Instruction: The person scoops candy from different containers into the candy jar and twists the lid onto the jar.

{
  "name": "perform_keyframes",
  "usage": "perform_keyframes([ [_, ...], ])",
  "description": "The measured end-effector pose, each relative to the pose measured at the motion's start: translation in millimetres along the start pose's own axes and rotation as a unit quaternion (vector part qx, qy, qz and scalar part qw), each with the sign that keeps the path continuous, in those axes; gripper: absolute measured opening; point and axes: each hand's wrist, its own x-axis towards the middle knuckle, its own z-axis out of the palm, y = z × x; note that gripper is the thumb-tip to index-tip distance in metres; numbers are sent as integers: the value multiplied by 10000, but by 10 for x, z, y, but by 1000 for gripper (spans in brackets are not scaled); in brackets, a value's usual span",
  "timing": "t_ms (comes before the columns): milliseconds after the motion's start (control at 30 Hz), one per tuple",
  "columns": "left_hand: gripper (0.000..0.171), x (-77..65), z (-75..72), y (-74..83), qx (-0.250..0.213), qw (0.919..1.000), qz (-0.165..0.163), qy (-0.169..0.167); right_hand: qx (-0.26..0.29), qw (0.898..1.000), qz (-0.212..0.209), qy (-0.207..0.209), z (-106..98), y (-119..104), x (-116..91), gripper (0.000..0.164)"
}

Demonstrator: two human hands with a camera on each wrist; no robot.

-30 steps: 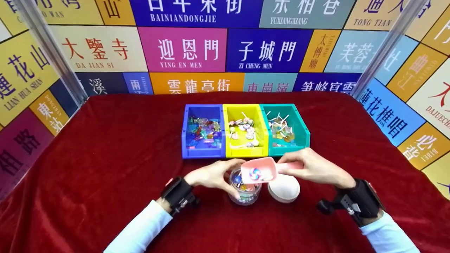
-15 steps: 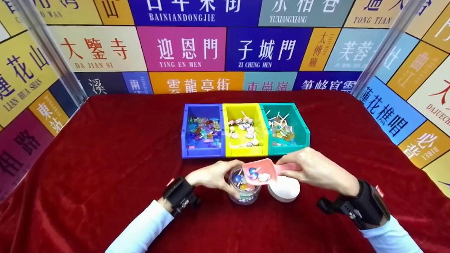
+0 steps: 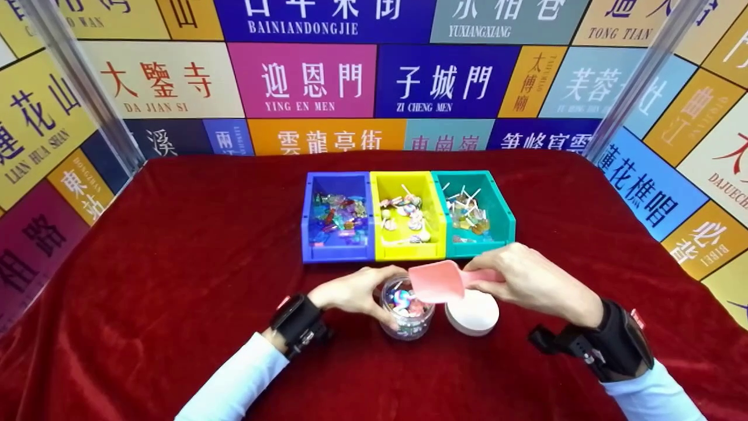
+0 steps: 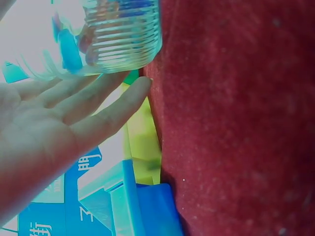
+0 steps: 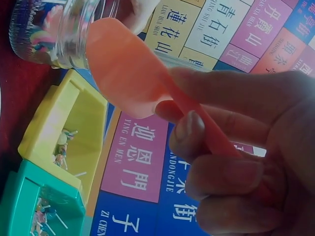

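My right hand (image 3: 520,279) grips the handle of a pink scoop (image 3: 437,280), fingers curled round it in the right wrist view. The scoop is tipped over the mouth of a clear ribbed jar (image 3: 409,332), and no candy shows in its bowl. Colourful candies fill the jar, with a blue-and-pink swirl lollipop (image 3: 402,299) on top. My left hand (image 3: 353,292) holds the jar, its thumb on the near side and its fingers round the far side. In the left wrist view, the fingers (image 4: 110,115) lie along the jar's wall (image 4: 123,42).
Behind the jar stand three joined bins: a blue bin (image 3: 338,255) of gem-like pieces, a yellow bin (image 3: 409,254) of lollipops, and a green bin (image 3: 508,231) of sticks and candies. A round white lid (image 3: 473,314) lies right of the jar on the red cloth (image 3: 193,251).
The scoop has tipped further over, and the candies in it are gone from its bowl. A swirl lollipop now lies on top in the jar. My left hand has stayed in place.
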Motion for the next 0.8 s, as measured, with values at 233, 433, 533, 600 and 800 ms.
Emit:
perform_keyframes([
  [233, 74, -12, -23, 3, -65, 10000, -13, -58, 642, 9974, 234, -241, 30, 132, 2, 14],
  [433, 69, -77, -157, -21, -507, 9986, 81, 125, 1110, 9921, 475, -337, 65, 280, 3, 18],
  [533, 59, -117, -273, -43, -596, 9944, 129, 858, 1308, 9896, 578, -144, 86, 296, 59, 17],
  [600, 49, -135, -351, -53, -506, 9848, 144, 1656, 1381, 9884, 630, 50, 106, 286, 124, 18],
  [800, 28, -144, -510, -73, 468, 9122, -251, 4063, 1210, 9889, 774, 375, 172, 197, 432, 25],
])
